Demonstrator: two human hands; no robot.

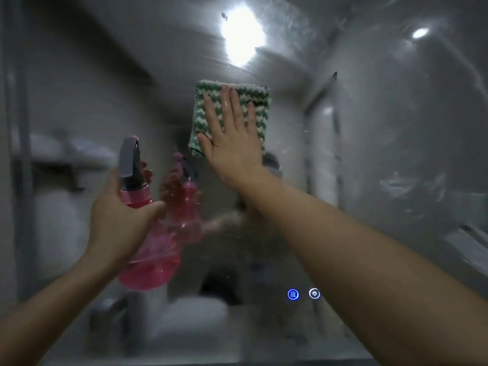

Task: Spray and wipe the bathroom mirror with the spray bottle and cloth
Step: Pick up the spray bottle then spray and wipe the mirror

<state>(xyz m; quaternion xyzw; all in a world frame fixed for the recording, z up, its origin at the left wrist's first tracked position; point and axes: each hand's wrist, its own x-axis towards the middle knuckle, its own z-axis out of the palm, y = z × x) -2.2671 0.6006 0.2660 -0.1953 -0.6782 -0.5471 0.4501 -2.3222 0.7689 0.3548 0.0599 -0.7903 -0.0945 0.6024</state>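
Note:
The bathroom mirror fills nearly the whole view, wet and streaky. My right hand lies flat with straight fingers on a folded green-and-white cloth, pressing it against the glass near the centre. My left hand grips a pink spray bottle with a grey trigger head around its neck, held up left of the cloth, close to the mirror. The bottle's reflection shows just to its right.
Two lit touch icons glow on the mirror at the lower right. A ceiling light reflects at the top. A reflected shelf with towels sits at the left. The mirror's bottom edge runs along the frame's bottom.

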